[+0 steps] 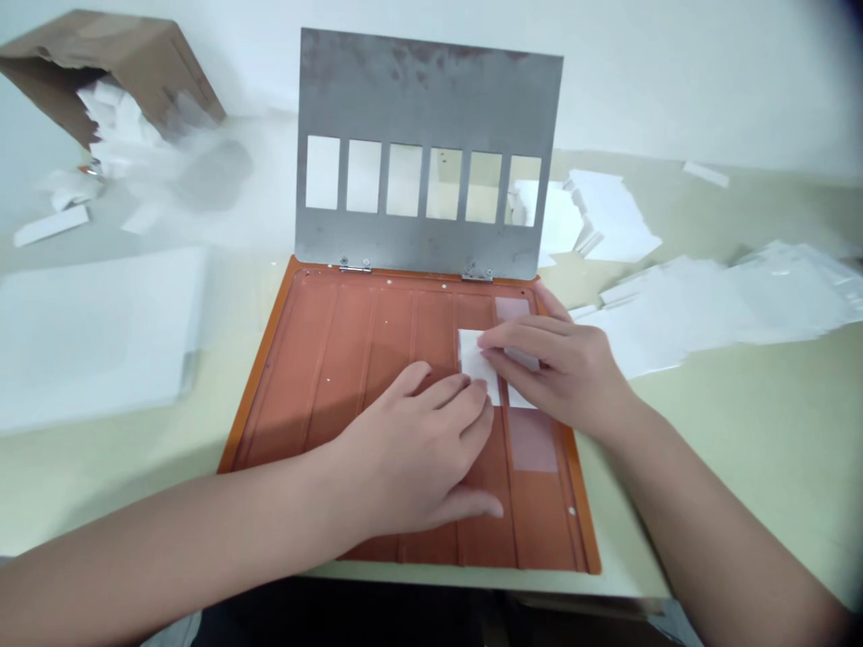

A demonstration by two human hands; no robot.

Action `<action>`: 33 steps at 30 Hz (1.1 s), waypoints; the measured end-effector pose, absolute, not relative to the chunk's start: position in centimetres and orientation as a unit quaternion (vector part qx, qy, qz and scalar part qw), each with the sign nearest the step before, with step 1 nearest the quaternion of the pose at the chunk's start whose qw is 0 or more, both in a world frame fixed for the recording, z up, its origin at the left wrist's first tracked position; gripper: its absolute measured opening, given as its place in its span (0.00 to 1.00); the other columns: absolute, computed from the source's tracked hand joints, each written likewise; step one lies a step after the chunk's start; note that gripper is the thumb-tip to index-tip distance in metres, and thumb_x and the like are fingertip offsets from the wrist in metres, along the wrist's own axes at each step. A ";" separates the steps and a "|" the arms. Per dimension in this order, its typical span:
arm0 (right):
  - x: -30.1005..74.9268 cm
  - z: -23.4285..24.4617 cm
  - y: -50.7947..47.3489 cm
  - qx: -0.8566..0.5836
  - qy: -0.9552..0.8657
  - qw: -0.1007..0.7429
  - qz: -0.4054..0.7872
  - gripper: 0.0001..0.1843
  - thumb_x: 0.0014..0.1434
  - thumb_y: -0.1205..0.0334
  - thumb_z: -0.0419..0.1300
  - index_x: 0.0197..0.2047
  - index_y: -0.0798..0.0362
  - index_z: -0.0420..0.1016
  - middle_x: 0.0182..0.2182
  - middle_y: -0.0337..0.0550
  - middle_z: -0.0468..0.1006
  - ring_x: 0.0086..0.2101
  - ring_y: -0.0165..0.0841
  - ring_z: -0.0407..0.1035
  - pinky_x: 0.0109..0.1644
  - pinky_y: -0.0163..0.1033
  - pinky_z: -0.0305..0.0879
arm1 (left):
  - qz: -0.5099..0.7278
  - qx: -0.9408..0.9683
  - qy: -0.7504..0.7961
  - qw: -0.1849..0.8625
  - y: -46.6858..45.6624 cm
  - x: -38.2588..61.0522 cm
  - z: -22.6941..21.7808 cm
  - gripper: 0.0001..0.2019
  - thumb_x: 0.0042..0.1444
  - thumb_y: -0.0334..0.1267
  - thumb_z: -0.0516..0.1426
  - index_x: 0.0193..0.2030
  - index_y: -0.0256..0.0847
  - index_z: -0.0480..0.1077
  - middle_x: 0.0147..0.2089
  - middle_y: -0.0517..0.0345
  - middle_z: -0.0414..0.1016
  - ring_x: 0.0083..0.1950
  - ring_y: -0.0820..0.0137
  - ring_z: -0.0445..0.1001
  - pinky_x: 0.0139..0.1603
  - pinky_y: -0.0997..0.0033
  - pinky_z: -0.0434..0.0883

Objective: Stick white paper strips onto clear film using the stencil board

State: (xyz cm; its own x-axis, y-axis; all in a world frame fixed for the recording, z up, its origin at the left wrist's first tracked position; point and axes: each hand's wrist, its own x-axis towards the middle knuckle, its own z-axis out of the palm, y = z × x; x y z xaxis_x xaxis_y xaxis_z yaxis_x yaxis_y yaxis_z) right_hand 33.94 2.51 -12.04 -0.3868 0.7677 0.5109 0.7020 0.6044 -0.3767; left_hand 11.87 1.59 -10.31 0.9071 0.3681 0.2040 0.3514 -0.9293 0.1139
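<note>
A small white piece [477,358] lies in a channel of the orange grooved tray [324,359], towards its right side, between the two hands. The left hand [418,449] is spread flat on the tray, released, its fingertips touching the piece's lower left edge. The right hand [563,368] reaches in from the right with its fingers stretched across the piece's top; its thumb is hidden, so I cannot tell whether it pinches the piece. The hinged metal plate [431,90] with six windows stands upright behind the tray. Loose white pieces [707,296] are strewn on the worktop [742,431] just right of the tray
</note>
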 end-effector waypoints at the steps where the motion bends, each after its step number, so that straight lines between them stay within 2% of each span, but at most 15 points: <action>1: 34.0 -12.1 2.5 -0.439 -0.833 0.333 0.050 0.09 0.63 0.70 0.58 0.41 0.47 0.76 0.31 0.34 0.81 0.29 0.29 0.77 0.70 0.58 0.54 | 0.109 0.976 0.185 0.038 1.6 11.9 -10.3 0.35 0.61 0.62 0.54 0.56 0.26 0.71 0.58 0.42 0.75 0.56 0.55 0.73 0.55 0.55 0.64; 4: 34.2 -12.3 2.4 -0.431 -0.837 0.333 0.057 0.09 0.63 0.69 0.59 0.43 0.48 0.77 0.34 0.37 0.83 0.33 0.30 0.78 0.71 0.57 0.53 | 0.107 0.976 0.184 0.037 1.6 11.8 -10.2 0.35 0.62 0.62 0.53 0.56 0.26 0.70 0.58 0.42 0.75 0.56 0.56 0.74 0.54 0.55 0.64; 8: 34.3 -12.4 2.4 -0.422 -0.843 0.329 0.060 0.07 0.64 0.68 0.60 0.38 0.48 0.78 0.35 0.38 0.83 0.38 0.32 0.79 0.72 0.57 0.51 | 0.104 0.976 0.185 0.037 1.6 11.7 -10.1 0.35 0.62 0.62 0.54 0.56 0.26 0.71 0.57 0.43 0.76 0.57 0.56 0.73 0.54 0.55 0.64; 20: 34.4 -11.5 1.9 -0.424 -0.857 0.284 0.075 0.08 0.64 0.69 0.59 0.36 0.50 0.78 0.38 0.39 0.83 0.43 0.33 0.79 0.74 0.56 0.44 | 0.106 0.976 0.187 0.031 1.5 11.7 -10.3 0.35 0.62 0.61 0.54 0.57 0.26 0.70 0.59 0.42 0.75 0.58 0.55 0.72 0.55 0.54 0.63; 27: 34.5 -11.2 1.8 -0.423 -0.866 0.257 0.070 0.10 0.65 0.71 0.56 0.37 0.50 0.78 0.40 0.40 0.83 0.45 0.33 0.78 0.72 0.55 0.47 | 0.108 0.976 0.188 0.030 1.3 11.8 -10.3 0.35 0.61 0.62 0.54 0.57 0.26 0.70 0.59 0.42 0.74 0.59 0.56 0.72 0.55 0.53 0.64; 33: 34.4 -11.3 1.7 -0.424 -0.868 0.251 0.065 0.12 0.66 0.72 0.54 0.38 0.50 0.78 0.40 0.40 0.82 0.44 0.33 0.77 0.73 0.56 0.45 | 0.099 0.976 0.190 0.032 1.3 11.8 -10.1 0.35 0.61 0.61 0.54 0.57 0.27 0.69 0.59 0.43 0.74 0.59 0.56 0.71 0.55 0.53 0.63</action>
